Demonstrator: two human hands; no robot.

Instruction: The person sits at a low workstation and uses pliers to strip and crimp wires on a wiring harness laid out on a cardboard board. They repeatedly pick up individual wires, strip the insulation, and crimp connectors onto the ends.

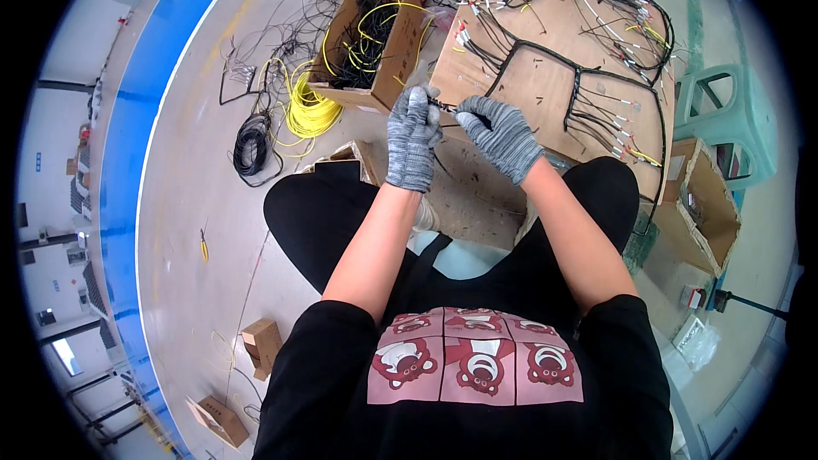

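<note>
Both my hands wear grey knitted gloves and meet in front of me, just before the near left edge of the board. My left hand (412, 138) is closed, its thumb and fingers pinching a short dark piece of cable (442, 106). This cable spans the small gap to my right hand (501, 135), whose fingers are curled round its other end. Something black shows beneath the right fingers, too hidden to name. On the wooden board (532, 81), a black taped wire harness (545, 53) branches into several thin wires with white and red tips.
Left of the board stands a cardboard box (349, 89) full of black wires. Beside it lie a yellow cable coil (310, 109) and a black coil (250, 146). Yellow-handled pliers (204, 246) rest on the floor. A green plastic stool (733, 119) and open carton (704, 213) stand right.
</note>
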